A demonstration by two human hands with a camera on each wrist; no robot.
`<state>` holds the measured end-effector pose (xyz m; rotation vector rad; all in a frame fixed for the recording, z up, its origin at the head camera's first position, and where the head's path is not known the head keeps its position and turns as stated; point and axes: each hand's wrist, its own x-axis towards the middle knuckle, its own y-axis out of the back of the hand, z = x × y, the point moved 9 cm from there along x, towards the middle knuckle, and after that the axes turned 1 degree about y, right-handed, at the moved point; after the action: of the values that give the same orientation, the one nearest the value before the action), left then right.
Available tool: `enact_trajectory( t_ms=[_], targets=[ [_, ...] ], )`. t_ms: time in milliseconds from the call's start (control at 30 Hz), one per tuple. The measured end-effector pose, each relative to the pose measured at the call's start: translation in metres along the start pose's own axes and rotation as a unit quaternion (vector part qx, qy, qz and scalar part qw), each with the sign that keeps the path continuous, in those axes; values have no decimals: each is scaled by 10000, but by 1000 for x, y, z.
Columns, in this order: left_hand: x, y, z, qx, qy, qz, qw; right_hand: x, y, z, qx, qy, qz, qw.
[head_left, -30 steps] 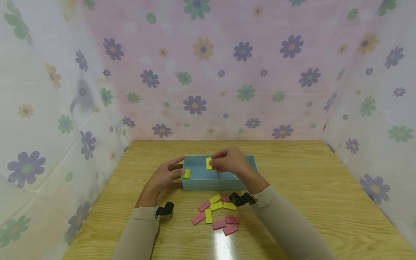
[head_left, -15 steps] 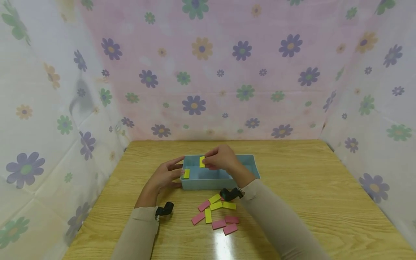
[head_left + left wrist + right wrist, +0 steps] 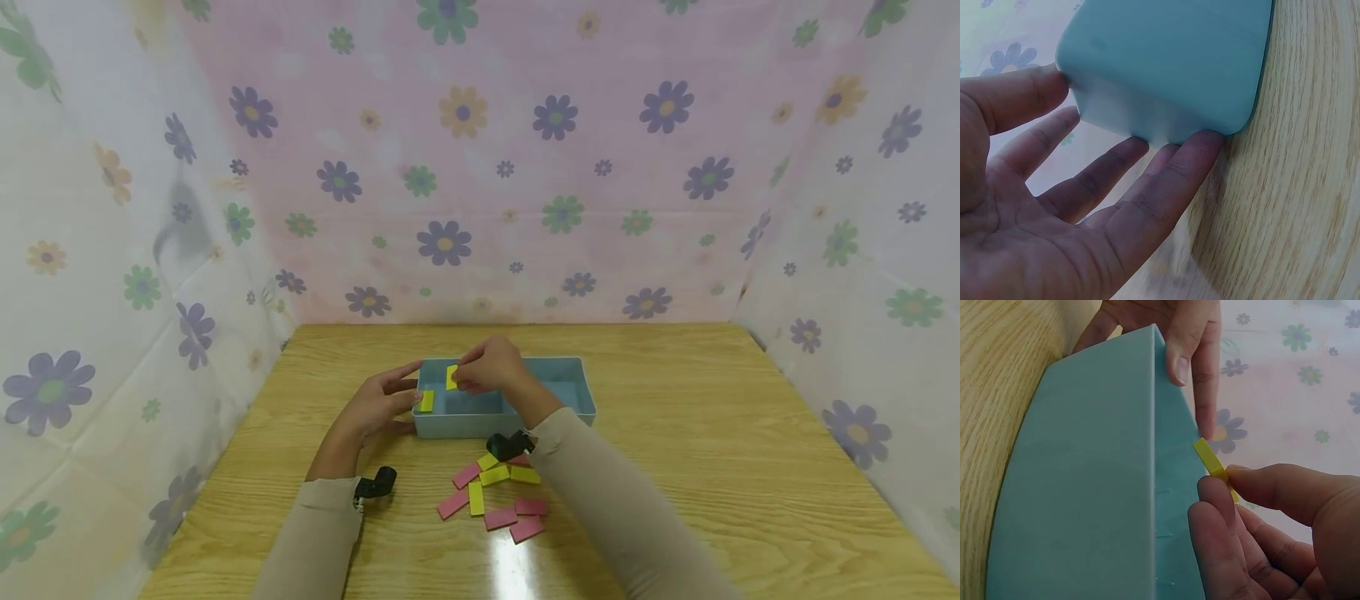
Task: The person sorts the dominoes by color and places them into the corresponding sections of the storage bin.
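A pale blue rectangular box [image 3: 491, 426], with no lid, stands on the table. My left hand [image 3: 381, 407] is at its left end, thumb hooked over the rim and fingers spread along the outer end wall [image 3: 1141, 112]. My right hand [image 3: 491, 367] pinches a yellow tile [image 3: 1211, 461] between thumb and fingertips, over the box's left half. In the head view this held tile [image 3: 452, 377] is upright. Another yellow tile [image 3: 427, 401] is inside the box at the left end, near my left thumb. The right hand hides part of the box's interior.
In front of the box, several pink tiles [image 3: 501, 518] and yellow tiles [image 3: 476, 498] lie loosely on the wooden table [image 3: 675, 417]. My right sleeve [image 3: 600, 483] passes beside them. Flowered cloth [image 3: 487, 208] surrounds the table at the back and sides.
My right hand has moved left above the box, carrying the yellow tile toward the left end. The left hand stays at the box's end. The head view has shifted slightly.
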<state>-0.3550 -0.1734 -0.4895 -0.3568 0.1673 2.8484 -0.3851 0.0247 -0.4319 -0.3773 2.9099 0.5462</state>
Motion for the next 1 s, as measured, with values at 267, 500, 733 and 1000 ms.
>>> enact_trajectory(
  t_ms=[267, 500, 733, 1000],
  targets=[
    [1, 1, -2, -60, -15, -35, 10000, 6, -9, 6, -248, -109, 94, 9996],
    [2, 1, -1, -37, -55, -91, 9999, 9, -11, 5, -462, -177, 207, 9986],
    [3, 0, -3, -40, -40, -155, 9999, 10, -16, 6, -627, -246, 173, 9976],
    [1, -1, -2, -94, -58, -133, 9999, 15, -19, 9, -705, -335, 192, 9968]
  ],
)
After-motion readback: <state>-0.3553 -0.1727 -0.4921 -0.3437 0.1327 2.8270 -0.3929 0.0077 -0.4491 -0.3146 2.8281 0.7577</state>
